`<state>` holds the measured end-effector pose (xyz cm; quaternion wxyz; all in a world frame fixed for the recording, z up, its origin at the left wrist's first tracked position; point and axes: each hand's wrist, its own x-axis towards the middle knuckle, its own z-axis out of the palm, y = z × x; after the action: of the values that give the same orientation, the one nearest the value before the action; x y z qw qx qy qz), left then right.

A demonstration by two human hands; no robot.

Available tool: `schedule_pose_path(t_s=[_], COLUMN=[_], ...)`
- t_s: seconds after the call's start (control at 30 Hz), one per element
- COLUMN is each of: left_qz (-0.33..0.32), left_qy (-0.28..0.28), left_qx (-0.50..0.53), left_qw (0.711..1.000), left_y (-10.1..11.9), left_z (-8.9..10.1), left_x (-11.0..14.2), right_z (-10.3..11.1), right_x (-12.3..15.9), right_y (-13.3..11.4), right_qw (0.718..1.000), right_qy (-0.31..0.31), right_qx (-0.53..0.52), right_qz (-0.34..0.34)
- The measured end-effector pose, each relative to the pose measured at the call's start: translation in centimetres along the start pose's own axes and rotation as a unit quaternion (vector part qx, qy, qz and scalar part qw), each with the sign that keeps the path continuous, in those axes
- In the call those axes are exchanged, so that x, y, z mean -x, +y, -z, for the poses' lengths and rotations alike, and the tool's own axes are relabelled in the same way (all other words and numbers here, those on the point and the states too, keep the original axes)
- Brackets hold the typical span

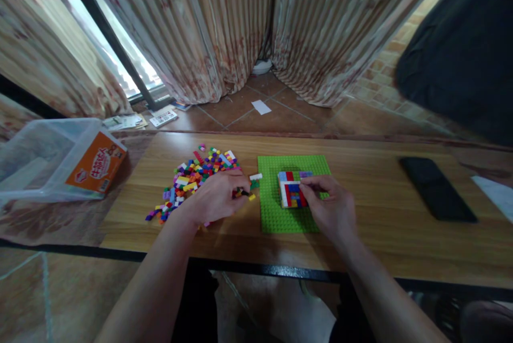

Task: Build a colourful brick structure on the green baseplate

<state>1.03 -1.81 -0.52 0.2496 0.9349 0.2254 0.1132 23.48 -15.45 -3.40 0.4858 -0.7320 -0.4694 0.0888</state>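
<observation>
On a green studded baseplate [274, 220] stands a low rectangular build of multicoloured toy bricks [292, 188], with red, blue, white and yellow showing. My right hand [332, 204] is closed, thumb and forefinger pinched at the build's right side; its fingers hide that part. To the left, my left hand [220, 193] is curled beside the pile, with small dark and yellow bricks at its fingertips. A heap of loose toy bricks [186, 180] spreads behind and left of this hand. One white brick [255, 177] lies by the baseplate's left edge.
The wooden table [377, 193] bears a black phone-like slab [436, 188] at the right. A clear plastic bin [48, 145] with an orange label is at the left. Curtains [192, 28] hang beyond the table, and papers [163, 117] lie on the floor.
</observation>
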Motion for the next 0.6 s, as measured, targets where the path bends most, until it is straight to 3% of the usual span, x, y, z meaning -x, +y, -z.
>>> schedule_pose_path(t_s=[0.13,0.27,0.5,0.6], left_qz=[0.022,0.017,0.001,-0.003], left_qy=[-0.021,-0.001,0.080,0.080], left_qx=[0.013,0.048,0.128,0.171], left_qw=[0.999,0.999,0.989,0.982], left_y=[-0.1,0.3,2.0,2.6], left_z=[0.2,0.3,-1.1,-1.8], left_x=[0.1,-0.1,-1.1,-1.4], right_z=[0.0,0.0,-0.5,-1.3], right_x=[0.0,0.1,0.9,1.4], right_y=[0.2,0.2,-1.2,-1.6], right_qw=[1.000,1.000,0.985,0.970], right_qy=[-0.005,-0.001,-0.041,-0.075], right_qx=[0.000,0.007,0.014,0.010], right_qz=[0.007,0.022,0.167,0.230])
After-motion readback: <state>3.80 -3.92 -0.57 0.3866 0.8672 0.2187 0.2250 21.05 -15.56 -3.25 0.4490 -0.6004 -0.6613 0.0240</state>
